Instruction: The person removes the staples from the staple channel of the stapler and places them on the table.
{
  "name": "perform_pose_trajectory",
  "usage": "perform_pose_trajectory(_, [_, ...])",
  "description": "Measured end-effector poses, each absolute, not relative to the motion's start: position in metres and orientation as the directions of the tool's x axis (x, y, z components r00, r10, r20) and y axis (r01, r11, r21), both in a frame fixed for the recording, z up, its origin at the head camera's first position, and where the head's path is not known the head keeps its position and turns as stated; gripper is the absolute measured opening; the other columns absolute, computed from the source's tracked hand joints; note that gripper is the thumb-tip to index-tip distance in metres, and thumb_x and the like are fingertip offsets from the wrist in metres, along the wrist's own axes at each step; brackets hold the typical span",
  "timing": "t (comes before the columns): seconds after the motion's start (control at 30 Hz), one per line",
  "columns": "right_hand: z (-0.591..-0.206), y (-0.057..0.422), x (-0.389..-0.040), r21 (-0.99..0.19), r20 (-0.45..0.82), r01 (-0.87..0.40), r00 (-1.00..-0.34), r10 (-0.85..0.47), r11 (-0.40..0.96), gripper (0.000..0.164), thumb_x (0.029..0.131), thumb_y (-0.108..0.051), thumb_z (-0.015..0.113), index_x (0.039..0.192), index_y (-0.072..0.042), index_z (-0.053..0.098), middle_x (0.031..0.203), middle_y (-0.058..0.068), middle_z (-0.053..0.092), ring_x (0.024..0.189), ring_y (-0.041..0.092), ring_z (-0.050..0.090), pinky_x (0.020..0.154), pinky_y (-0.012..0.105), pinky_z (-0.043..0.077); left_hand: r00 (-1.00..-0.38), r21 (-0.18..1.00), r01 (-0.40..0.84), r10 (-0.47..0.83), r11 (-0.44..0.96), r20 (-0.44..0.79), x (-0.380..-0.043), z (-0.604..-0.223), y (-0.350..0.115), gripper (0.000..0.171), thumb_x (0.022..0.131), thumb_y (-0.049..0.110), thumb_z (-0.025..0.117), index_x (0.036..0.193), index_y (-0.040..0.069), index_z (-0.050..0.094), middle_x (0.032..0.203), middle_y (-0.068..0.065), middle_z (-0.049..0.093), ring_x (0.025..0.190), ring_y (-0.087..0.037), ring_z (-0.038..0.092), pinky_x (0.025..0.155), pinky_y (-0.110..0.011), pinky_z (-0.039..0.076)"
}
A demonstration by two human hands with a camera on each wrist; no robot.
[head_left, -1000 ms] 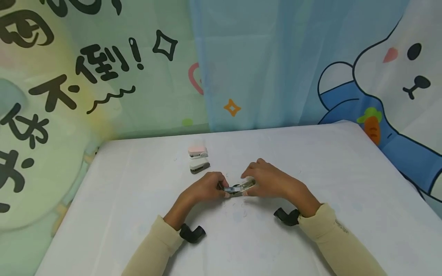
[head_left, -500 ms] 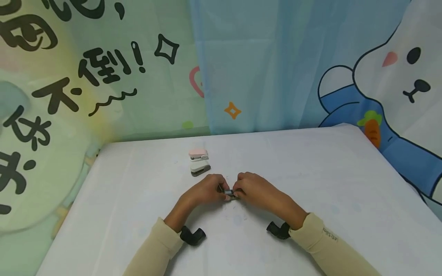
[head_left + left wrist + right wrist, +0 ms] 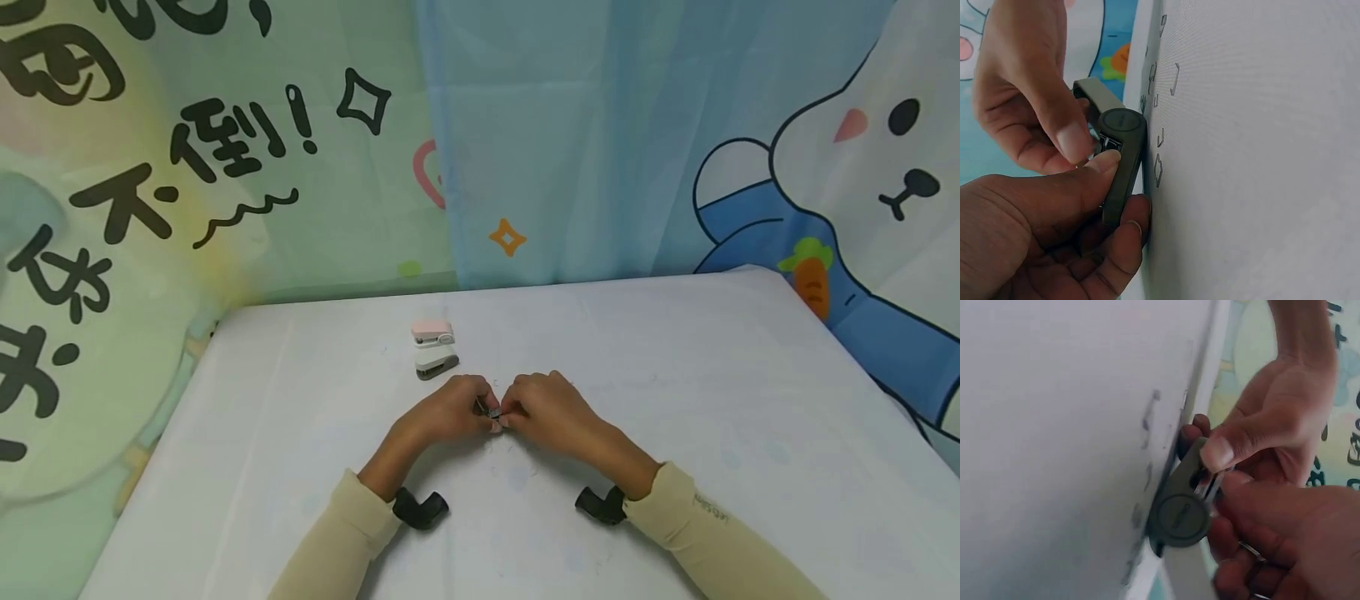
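Note:
A small dark grey-green stapler (image 3: 1130, 156) is held between my two hands, its round hinge facing the left wrist camera and its upper arm (image 3: 1102, 92) swung up. My left hand (image 3: 452, 410) grips the lower body, thumb on top by the metal channel and fingers beneath. From the other side my right hand (image 3: 553, 417) comes in with curled fingers, its thumb and forefinger pinching at the channel next to the left thumb. In the right wrist view, thin shiny metal (image 3: 1250, 551) shows among the right fingers; I cannot tell what it is. In the head view the hands cover most of the stapler.
Behind the left hand stand a pink-and-white stapler (image 3: 432, 333) and a white-and-grey stapler (image 3: 436, 362), close together. Small bracket-shaped bits like loose staples (image 3: 1159, 170) lie on the white tabletop (image 3: 675, 375). A printed curtain (image 3: 555, 150) hangs along the back.
My right hand has moved left from the stapler's raised arm to the channel beside the left fingertips, hiding more of the stapler. The left hand has kept its grip in place.

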State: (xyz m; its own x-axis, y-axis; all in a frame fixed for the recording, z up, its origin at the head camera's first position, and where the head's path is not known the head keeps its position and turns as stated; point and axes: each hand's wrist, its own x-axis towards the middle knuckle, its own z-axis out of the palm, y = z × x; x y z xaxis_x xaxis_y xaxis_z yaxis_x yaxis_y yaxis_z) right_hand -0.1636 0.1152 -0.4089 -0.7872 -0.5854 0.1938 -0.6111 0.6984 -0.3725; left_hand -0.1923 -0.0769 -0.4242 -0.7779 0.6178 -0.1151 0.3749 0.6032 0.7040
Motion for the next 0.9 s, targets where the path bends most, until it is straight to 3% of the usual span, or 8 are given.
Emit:
perform_pose_trajectory(0.27, [-0.404, 0.11, -0.163, -0.217, 0.292, -0.712, -0.7, -0.652, 0.668, 0.009, 0.081, -0.006, 0.077, 0.076, -0.012, 0.072, 0.083, -0.005, 0.065, 0.071, 0.013, 0.054, 0.063, 0.028, 0.036, -0.783, 0.694, 0.385, 0.613, 0.609, -0.103, -0.194, -0.423, -0.077, 0.015, 0.082, 0.004, 0.077, 0.092, 0.006, 0.065, 0.087, 0.002, 0.061, 0.08, -0.011, 0.056, 0.074, -0.03, 0.046])
perform_pose_trajectory(0.4, [-0.406, 0.114, -0.165, -0.212, 0.315, -0.751, -0.658, -0.684, 0.625, 0.007, 0.081, -0.003, 0.075, 0.079, -0.01, 0.074, 0.086, -0.002, 0.07, 0.072, 0.015, 0.054, 0.063, 0.028, 0.036, -0.786, 0.698, 0.366, 0.606, 0.615, -0.121, -0.192, -0.424, -0.075, 0.016, 0.082, 0.004, 0.077, 0.092, 0.006, 0.065, 0.087, 0.002, 0.061, 0.082, -0.011, 0.056, 0.075, -0.03, 0.046])
perform_pose_trajectory(0.67, [-0.407, 0.132, -0.182, -0.446, 0.397, -0.748, -0.657, -0.641, 0.491, 0.007, 0.084, -0.001, 0.075, 0.086, -0.007, 0.076, 0.095, -0.002, 0.069, 0.085, 0.015, 0.054, 0.075, 0.035, 0.041, -0.785, 0.699, 0.359, 0.606, 0.619, -0.133, -0.193, -0.424, -0.075, 0.017, 0.081, 0.006, 0.079, 0.093, 0.004, 0.066, 0.087, 0.001, 0.061, 0.079, -0.012, 0.055, 0.073, -0.03, 0.046])
perform_pose_trajectory(0.8, [-0.408, 0.14, -0.194, -0.538, 0.544, -0.757, -0.648, -0.533, 0.372, 0.008, 0.084, -0.001, 0.074, 0.091, -0.004, 0.076, 0.098, 0.002, 0.07, 0.088, 0.016, 0.056, 0.071, 0.032, 0.045, -0.78, 0.698, 0.373, 0.614, 0.611, -0.122, -0.195, -0.426, -0.076, 0.018, 0.081, 0.007, 0.079, 0.095, 0.004, 0.067, 0.088, 0.002, 0.062, 0.08, -0.011, 0.056, 0.073, -0.029, 0.047])
perform_pose_trajectory(0.9, [-0.409, 0.147, -0.204, -0.613, 0.59, -0.72, -0.691, -0.418, 0.325, 0.008, 0.084, 0.0, 0.074, 0.09, -0.005, 0.076, 0.097, 0.004, 0.071, 0.085, 0.016, 0.056, 0.068, 0.028, 0.044, -0.776, 0.696, 0.385, 0.621, 0.606, -0.112, -0.196, -0.427, -0.075, 0.017, 0.082, 0.008, 0.078, 0.095, 0.004, 0.068, 0.088, 0.002, 0.062, 0.08, -0.011, 0.056, 0.074, -0.029, 0.046])
